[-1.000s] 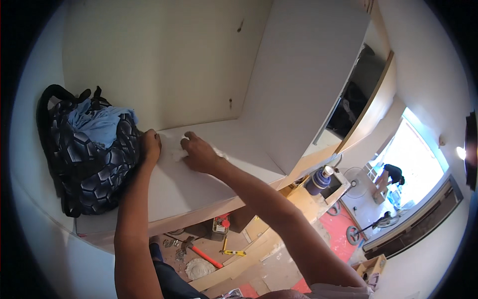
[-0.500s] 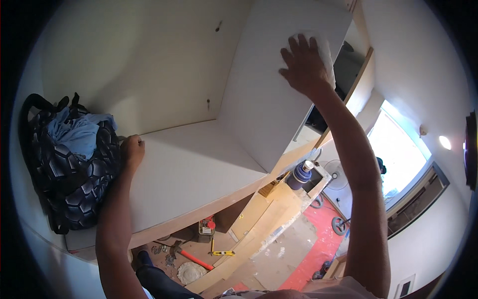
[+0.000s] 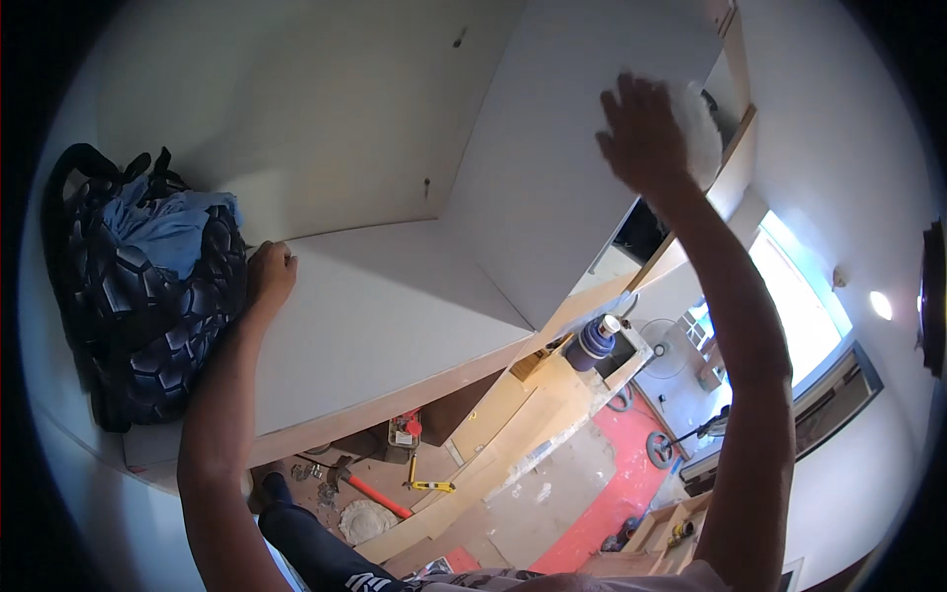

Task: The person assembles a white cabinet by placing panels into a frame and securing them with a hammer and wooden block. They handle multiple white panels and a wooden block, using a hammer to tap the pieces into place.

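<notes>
My right hand [image 3: 643,135] is raised at the upper right, fingers extended and blurred, in front of the edge of a pale upright panel [image 3: 562,148]. A whitish cloth [image 3: 698,133] lies under its palm and sticks out past the panel's edge. My left hand [image 3: 271,274] is curled closed on the white shelf board [image 3: 375,296], right beside a black patterned backpack [image 3: 148,326]. Whatever its fingers may hold is hidden. A crumpled blue cloth [image 3: 163,227] fills the top of the backpack.
Below the shelf lie a red-handled hammer [image 3: 380,496], a yellow tool [image 3: 432,485] and a small container [image 3: 404,431]. A blue jug [image 3: 590,345] stands on a plank structure at right. Farther off are a fan [image 3: 659,350] and a bright window [image 3: 799,296].
My right hand and the whitish cloth have moved right, toward and past the panel's edge. My left hand stays beside the backpack. The view has shifted slightly.
</notes>
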A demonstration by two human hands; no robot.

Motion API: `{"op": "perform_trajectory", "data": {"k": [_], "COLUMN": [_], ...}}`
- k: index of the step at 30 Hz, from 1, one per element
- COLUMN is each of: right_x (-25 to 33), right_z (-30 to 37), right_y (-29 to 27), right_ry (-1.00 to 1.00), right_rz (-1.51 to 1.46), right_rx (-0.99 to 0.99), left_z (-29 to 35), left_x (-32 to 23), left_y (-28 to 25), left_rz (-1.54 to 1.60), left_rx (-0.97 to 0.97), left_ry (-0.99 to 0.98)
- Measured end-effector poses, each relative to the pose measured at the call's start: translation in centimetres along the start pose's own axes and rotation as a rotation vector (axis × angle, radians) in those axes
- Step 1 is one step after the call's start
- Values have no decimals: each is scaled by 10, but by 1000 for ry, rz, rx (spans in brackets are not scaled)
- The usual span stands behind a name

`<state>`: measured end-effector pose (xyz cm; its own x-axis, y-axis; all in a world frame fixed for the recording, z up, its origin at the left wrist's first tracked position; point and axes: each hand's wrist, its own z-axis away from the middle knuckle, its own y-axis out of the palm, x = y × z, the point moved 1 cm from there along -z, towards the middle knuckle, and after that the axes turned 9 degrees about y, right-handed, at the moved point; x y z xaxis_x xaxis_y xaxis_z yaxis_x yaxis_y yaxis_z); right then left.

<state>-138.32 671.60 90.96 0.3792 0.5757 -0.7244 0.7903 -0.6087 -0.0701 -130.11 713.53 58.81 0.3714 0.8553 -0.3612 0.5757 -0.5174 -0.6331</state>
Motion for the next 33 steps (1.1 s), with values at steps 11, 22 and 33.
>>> {"op": "perform_trajectory", "data": {"k": [11, 22, 33], "right_x": [-49, -21, 70], "right_z": [-64, -75, 19], "right_y": [-8, -25, -38], "right_ry": [182, 276, 216], "right_rz": [169, 131, -807], "right_rx": [-225, 54, -547], "left_z": [-3, -6, -14], "left_x": [-6, -10, -11], "left_y": [2, -5, 10], "left_rz": [-13, -111, -116], "left_rx": [16, 132, 174], "left_ry": [18, -33, -36]}}
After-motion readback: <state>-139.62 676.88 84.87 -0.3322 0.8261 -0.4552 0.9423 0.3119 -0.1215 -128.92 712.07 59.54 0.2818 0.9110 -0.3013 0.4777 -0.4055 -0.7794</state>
